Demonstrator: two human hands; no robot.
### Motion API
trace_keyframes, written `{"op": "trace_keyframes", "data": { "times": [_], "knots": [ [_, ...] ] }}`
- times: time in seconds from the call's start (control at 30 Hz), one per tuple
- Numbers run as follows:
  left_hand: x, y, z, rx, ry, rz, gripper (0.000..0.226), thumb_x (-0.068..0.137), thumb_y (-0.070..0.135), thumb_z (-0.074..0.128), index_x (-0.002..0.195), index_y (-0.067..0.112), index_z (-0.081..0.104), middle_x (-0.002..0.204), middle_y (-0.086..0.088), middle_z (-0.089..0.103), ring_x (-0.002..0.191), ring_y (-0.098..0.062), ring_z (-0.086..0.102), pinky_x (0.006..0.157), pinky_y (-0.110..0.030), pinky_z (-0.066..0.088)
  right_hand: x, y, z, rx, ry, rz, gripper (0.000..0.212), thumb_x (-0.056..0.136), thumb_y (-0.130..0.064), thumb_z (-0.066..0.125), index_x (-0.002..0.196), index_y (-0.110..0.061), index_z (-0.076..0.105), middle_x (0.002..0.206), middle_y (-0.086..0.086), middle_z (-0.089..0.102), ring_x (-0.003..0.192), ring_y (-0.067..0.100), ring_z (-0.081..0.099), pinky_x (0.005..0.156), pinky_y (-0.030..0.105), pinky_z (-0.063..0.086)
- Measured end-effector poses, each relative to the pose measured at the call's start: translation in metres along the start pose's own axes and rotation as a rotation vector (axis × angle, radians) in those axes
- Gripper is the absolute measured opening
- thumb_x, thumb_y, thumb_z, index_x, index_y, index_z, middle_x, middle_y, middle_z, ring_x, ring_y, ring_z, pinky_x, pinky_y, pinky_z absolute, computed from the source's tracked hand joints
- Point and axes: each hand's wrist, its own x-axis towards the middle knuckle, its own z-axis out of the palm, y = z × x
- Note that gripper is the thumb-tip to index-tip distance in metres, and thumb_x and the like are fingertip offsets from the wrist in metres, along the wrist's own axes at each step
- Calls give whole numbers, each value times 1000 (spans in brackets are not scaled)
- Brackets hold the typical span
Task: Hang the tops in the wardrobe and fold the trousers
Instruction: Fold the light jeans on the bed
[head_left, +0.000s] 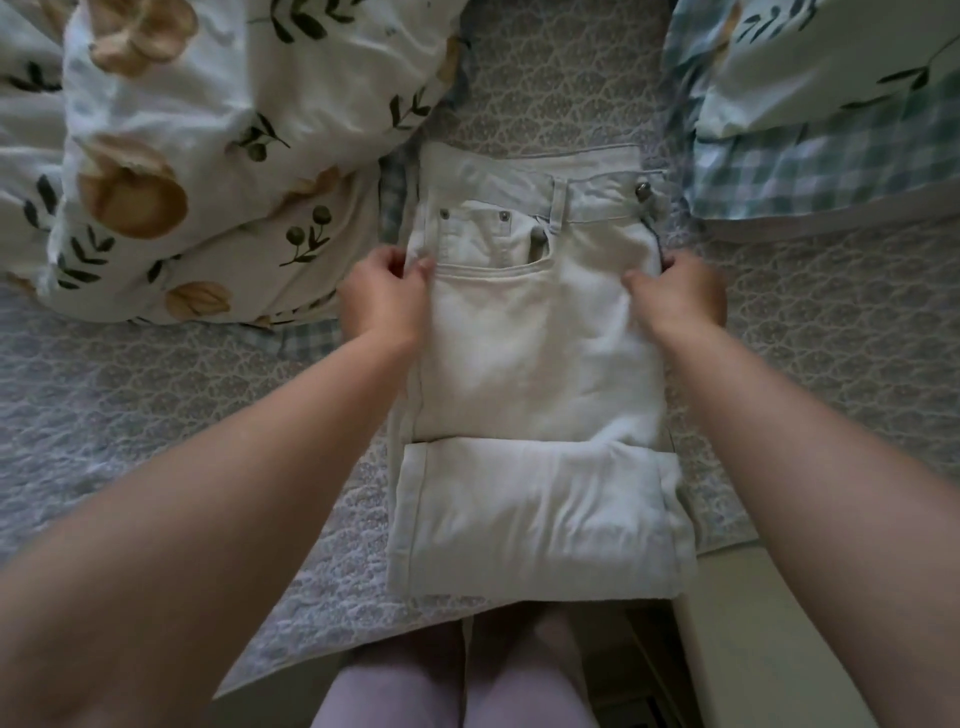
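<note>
Pale trousers (535, 374), legs folded up under the seat, lie flat on the bed (156, 415) between a duvet (182, 156) and a pillow (831, 104). Left hand (387, 299) pinches the left seam beside the pocket; right hand (680, 293) pinches the right edge below the button.

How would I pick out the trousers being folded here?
Start at the bed with its grey patterned cover; between the floral duvet on the left and the check-edged pillow on the right lie the trousers. The left hand and right hand pinch their sides. They are the only plain pale piece, with a pocket, rivets and a button.
</note>
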Motion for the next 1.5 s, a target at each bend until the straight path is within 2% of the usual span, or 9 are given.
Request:
{"op": "trace_keyframes", "data": {
  "times": [0.3,0.47,0.57,0.7,0.93,1.13,1.27,1.37,1.5],
  "knots": [
    [7,-6,16,107,150,86,38,93,33,55,128,16,51,131,-9,45,114,-25,50,93,-31,39,11,8,14,32,139,-115,28,89,-33,59,105,-10,60,111,12,62,101,32,57,80,35,43],
    [-36,-23,30,404,44,988,45,90,39,45,132,21,43,136,-3,36,124,-23,37,105,-37,24,-4,5,12,109,215,-206,50,85,-26,64,128,-10,44,135,12,41,113,29,51,88,31,40],
    [-69,-72,38,689,-258,1209,52,95,46,32,141,23,42,147,-2,42,139,-22,28,111,-49,21,-45,21,22,-130,337,-879,55,81,-30,57,131,-13,40,138,16,35,120,32,44,95,38,37],
    [-69,-116,32,904,-345,1026,60,98,57,6,148,26,15,156,0,24,147,-15,-4,116,-46,5,-102,84,55,-419,9,-1348,48,89,-36,41,134,-20,40,144,7,45,133,24,34,108,41,24],
    [-78,-101,21,1084,-450,807,62,82,57,-16,139,34,-26,147,8,-36,134,-14,-38,109,-38,-27,-87,156,38,-764,-105,-995,56,99,-45,6,146,-15,18,151,1,29,146,14,-8,115,40,5],
    [-157,-144,0,888,-460,1125,74,85,54,44,139,5,42,145,-14,43,138,-28,28,113,-48,15,-162,163,47,-738,-82,-1230,75,82,-57,40,140,-10,33,145,12,43,136,27,28,113,47,12],
    [-184,-179,-8,1090,-519,993,114,55,46,80,147,9,25,154,-16,25,142,-32,20,114,-48,14,-188,189,64,-807,-162,-1133,89,66,-35,69,141,-13,29,150,15,30,137,32,24,113,55,5],
    [-174,-182,-13,1110,-516,929,127,47,32,87,150,21,15,155,-15,16,142,-32,18,114,-45,12,-180,188,64,-734,-7,-1078,62,77,-5,35,138,-16,32,144,18,31,133,36,30,111,52,12],
    [-165,-166,-22,1083,-505,958,113,46,16,87,144,15,30,145,-19,41,131,-32,45,100,-41,43,-176,178,48,-768,-36,-1046,53,78,-5,33,130,-10,43,128,22,56,118,40,54,96,50,44]
  ]
}}
